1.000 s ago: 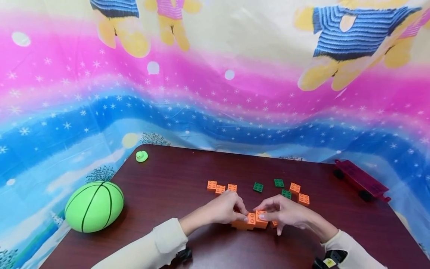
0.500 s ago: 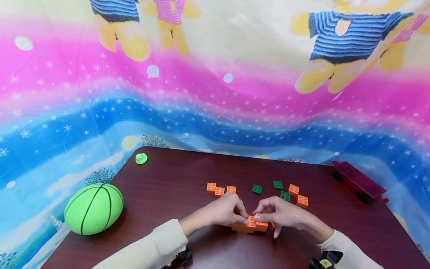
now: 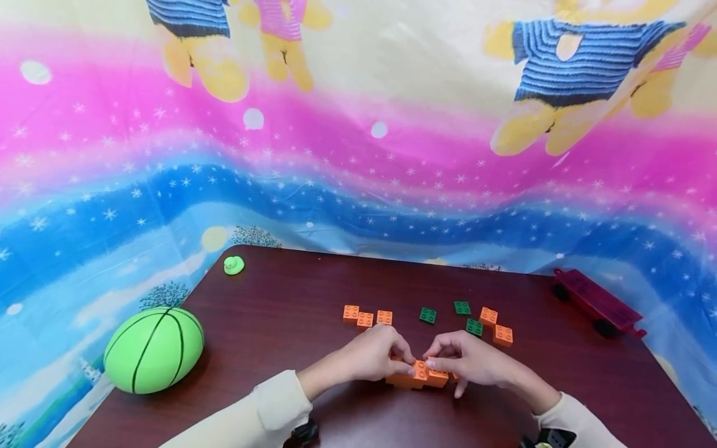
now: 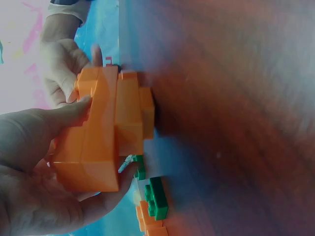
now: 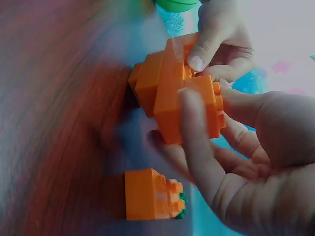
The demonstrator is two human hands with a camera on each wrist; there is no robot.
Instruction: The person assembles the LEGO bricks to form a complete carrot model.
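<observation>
Several orange toy building bricks are joined into one stepped block (image 3: pixel 406 381), low over the table's near middle. My left hand (image 3: pixel 372 353) grips its left part, the thumb (image 4: pixel 74 112) on the studded side and fingers around the far side. At the other end my right hand (image 3: pixel 476 359) pinches a small studded orange brick (image 5: pixel 202 105) on the block between thumb and fingers. Both hands touch the block at once and hide parts of it. Just under the right hand stands a loose orange brick (image 5: pixel 140 195), mostly hidden in the head view.
Loose orange bricks (image 3: pixel 351 313) and green bricks (image 3: pixel 428 315) lie beyond the hands on the dark table (image 3: pixel 291 286). A green ball (image 3: pixel 154 350) sits at left, a small green duck (image 3: pixel 233 265) at the back left corner, and a red toy skateboard (image 3: pixel 599 302) at the right.
My right thumb and fingers have shifted slightly left along the block's end. The left hand keeps its grip, and the loose bricks stay where they were.
</observation>
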